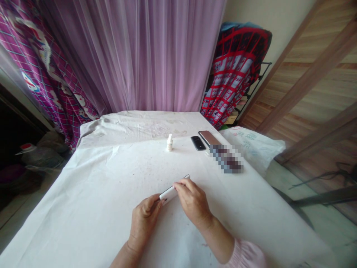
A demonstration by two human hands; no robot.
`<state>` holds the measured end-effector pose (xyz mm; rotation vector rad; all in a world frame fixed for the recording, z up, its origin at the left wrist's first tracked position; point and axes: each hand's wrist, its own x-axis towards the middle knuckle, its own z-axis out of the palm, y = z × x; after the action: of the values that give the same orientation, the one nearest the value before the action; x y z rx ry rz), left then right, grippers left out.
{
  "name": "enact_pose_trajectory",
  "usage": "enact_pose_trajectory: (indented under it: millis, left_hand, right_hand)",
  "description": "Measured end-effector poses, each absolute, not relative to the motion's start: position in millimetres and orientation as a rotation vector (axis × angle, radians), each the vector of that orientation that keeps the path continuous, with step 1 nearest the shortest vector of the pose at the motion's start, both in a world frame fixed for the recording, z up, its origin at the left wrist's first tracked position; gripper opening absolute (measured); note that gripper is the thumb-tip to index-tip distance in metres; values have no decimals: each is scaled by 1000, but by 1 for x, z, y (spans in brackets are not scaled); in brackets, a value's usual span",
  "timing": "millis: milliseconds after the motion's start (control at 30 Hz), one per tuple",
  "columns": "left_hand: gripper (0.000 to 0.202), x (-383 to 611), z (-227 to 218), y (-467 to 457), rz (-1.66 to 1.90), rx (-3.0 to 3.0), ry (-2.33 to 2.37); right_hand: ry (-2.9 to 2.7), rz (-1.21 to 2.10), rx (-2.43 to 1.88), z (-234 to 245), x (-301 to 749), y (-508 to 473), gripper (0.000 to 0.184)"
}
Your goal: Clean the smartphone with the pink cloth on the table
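White phone (pixel 169 194) is just below the centre of the frame, tilted, one end toward lower left, the other toward upper right. Left hand (pixel 145 216) pinches its lower-left end between thumb and fingers. Right hand (pixel 194 200) is on the upper-right part, thumb and fingertips drawn together against it; can't tell if they grip the phone or just touch it. Pink sleeve (pixel 245 255) on the right arm, lower right.

Bench (pixel 95 197) has a white cover, creased at the far end. Small white bottle (pixel 170 143) stands upright above the phone in frame, apart from both hands. Right of it: black phone (pixel 198 143) lying flat, then a pinkish-brown phone-like item (pixel 210 138) just beside. Next to that, a pixelated patch (pixel 227 159), contents unreadable. Purple curtain (pixel 156 56) fills upper centre.
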<state>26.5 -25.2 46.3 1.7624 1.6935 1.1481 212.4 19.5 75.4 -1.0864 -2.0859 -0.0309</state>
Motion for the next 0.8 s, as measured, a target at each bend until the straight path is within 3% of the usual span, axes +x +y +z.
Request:
enact_pose_trajectory:
  millis: [333,800]
  left_hand:
    - [24,27,45,-26,1164,1836,1701]
    - [23,28,46,-26,1171,1812,1677]
  right_hand:
    - [-1991,-109,-1228,69,241,37,24]
    - [-2099,27,-1078,74,192,6,25]
